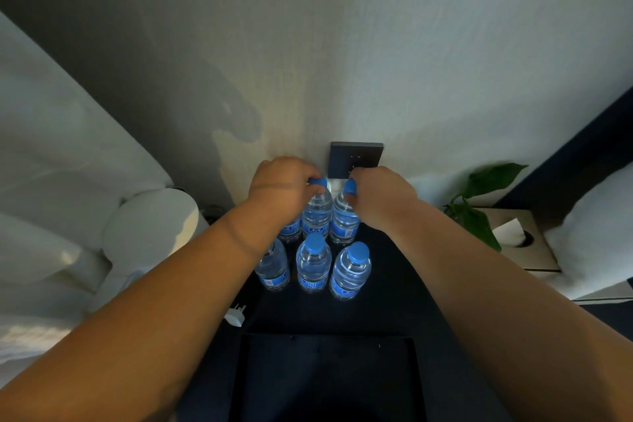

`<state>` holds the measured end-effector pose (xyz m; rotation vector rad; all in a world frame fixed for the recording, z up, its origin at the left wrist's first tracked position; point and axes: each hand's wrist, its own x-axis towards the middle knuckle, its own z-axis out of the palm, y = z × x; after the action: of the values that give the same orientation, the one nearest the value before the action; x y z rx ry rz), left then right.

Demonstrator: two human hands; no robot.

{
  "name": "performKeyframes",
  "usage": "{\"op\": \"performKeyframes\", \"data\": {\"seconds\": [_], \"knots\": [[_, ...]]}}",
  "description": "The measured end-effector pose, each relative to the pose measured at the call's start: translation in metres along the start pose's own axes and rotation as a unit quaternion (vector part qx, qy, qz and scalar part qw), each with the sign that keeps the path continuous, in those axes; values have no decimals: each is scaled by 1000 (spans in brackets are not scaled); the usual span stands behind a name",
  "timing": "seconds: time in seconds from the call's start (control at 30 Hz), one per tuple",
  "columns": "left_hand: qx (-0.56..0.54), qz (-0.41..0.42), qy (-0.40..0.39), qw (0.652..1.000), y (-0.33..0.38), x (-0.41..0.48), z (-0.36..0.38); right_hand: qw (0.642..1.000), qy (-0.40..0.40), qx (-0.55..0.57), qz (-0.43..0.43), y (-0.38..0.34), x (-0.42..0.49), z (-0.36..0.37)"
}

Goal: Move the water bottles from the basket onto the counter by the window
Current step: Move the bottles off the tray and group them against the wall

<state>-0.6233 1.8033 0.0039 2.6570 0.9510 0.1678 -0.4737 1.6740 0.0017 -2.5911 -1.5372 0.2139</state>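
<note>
Several clear water bottles with blue caps and blue labels stand upright on a dark counter [394,284] against the wall. My left hand [281,188] grips the cap end of a back-row bottle [317,209]. My right hand [380,199] grips the cap end of the bottle beside it [343,219]. A third back-row bottle [290,231] is mostly hidden under my left wrist. Three bottles stand in the front row: left [274,267], middle [313,264], right [351,272]. The dark open basket [239,370] sits below, near my body; its inside is too dark to tell.
A dark wall socket plate [356,158] is just behind the bottles. A green plant [479,205] and a tissue box [520,243] stand at the right. White curtain folds [68,181] hang at the left. A white plug [236,317] lies left of the counter.
</note>
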Motion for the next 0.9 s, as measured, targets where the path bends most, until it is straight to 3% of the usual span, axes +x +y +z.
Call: {"op": "performKeyframes", "data": {"seconds": [0.33,0.57,0.9], "knots": [[6,4,12,1000,1,-3,-1,997,-11,-60,48,-9,6,-2],[24,13,21,999,3,-4,1,998,42,-13,37,-3,-4,4],[-14,9,12,1000,6,-7,-1,996,26,-51,65,-8,-2,3]]}}
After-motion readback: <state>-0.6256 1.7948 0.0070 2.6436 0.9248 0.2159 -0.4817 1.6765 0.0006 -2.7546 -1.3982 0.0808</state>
